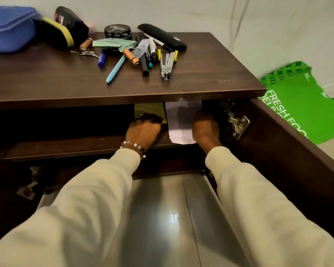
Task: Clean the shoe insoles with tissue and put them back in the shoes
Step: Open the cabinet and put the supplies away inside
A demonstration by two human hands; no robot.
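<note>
Both my hands reach into the upper shelf of a dark wooden cabinet. My left hand, with a bead bracelet on the wrist, has its fingers curled at the lower edge of a yellow sheet-like thing. What it holds, if anything, is hidden in the dark. My right hand goes deeper in, beside a white sheet of paper that hangs over the shelf edge. Its fingers are hidden under the cabinet top. No shoe, insole or tissue shows.
The cabinet top carries pens, a stapler, a round tin, a black case, keys and a blue tub. The right door stands open with its hinge showing. A green bag lies on the floor.
</note>
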